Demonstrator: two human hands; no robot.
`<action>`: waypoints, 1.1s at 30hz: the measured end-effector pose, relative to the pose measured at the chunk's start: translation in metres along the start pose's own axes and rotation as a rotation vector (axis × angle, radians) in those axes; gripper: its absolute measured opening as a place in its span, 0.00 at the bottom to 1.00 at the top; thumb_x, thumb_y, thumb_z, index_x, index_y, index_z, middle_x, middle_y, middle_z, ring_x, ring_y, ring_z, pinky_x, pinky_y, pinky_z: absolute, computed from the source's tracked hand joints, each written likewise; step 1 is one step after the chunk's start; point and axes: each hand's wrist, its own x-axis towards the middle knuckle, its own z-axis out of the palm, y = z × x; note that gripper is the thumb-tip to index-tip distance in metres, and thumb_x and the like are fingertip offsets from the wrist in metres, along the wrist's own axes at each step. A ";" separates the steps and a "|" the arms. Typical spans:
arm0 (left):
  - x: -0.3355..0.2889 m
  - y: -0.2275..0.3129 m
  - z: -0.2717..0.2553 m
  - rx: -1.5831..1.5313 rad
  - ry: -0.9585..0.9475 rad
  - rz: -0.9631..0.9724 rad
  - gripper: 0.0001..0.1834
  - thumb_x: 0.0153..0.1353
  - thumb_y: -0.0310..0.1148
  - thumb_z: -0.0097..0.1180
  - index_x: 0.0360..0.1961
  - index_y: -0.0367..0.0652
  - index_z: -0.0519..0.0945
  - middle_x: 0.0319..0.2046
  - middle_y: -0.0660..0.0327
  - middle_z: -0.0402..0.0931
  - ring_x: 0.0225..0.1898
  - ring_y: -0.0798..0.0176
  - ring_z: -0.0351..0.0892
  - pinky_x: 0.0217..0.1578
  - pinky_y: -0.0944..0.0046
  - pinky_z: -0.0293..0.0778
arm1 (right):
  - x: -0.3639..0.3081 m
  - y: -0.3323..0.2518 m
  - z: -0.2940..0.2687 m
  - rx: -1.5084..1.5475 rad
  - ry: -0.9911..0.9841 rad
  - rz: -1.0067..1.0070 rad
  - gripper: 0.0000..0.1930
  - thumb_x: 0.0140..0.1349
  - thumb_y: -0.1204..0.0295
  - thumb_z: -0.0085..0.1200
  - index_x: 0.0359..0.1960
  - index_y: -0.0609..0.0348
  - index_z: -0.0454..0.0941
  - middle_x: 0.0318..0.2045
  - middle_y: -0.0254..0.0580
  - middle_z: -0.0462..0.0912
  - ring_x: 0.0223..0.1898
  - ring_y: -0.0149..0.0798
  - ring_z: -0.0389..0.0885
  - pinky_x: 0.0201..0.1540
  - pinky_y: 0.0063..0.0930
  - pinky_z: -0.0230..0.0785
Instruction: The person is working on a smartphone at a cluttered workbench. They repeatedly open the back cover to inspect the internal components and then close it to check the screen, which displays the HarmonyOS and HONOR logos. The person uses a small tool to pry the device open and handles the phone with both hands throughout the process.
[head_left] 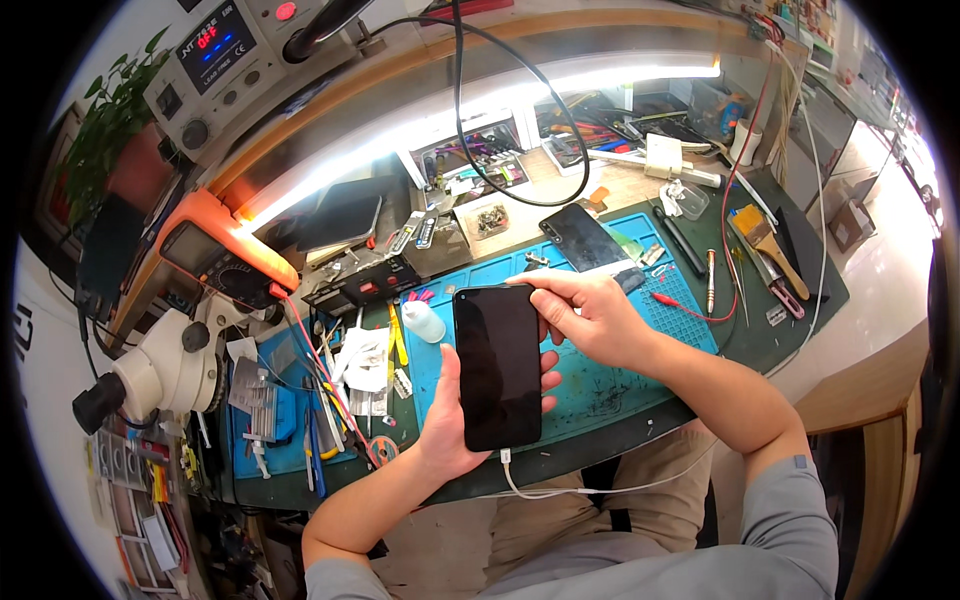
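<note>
A black smartphone (498, 370) with a dark screen is held upright, face toward me, above the blue work mat (640, 385). My left hand (450, 432) wraps round its lower part, thumb along the left edge and fingertips showing past the right edge. With thumb and forefinger, my right hand (588, 312) grips the phone's upper right edge; its other fingers are partly hidden. A white cable (507, 460) has its plug at the phone's bottom edge. Just left of the phone stands a translucent bottle (423, 322).
Behind the phone lies a dark phone back (584, 240). On the left are an orange multimeter (222, 255), a microscope (160, 370), and several hand tools. A brush (765, 245) and a screwdriver (711, 282) lie at right. A black cable (460, 110) loops down over the bench.
</note>
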 end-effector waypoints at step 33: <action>0.005 -0.003 -0.005 -0.198 0.108 -0.070 0.50 0.66 0.74 0.28 0.75 0.45 0.55 0.68 0.51 0.64 0.65 0.51 0.70 0.65 0.47 0.67 | 0.001 0.011 0.002 -0.085 0.022 0.114 0.13 0.71 0.73 0.50 0.51 0.64 0.81 0.24 0.41 0.84 0.26 0.29 0.83 0.29 0.28 0.74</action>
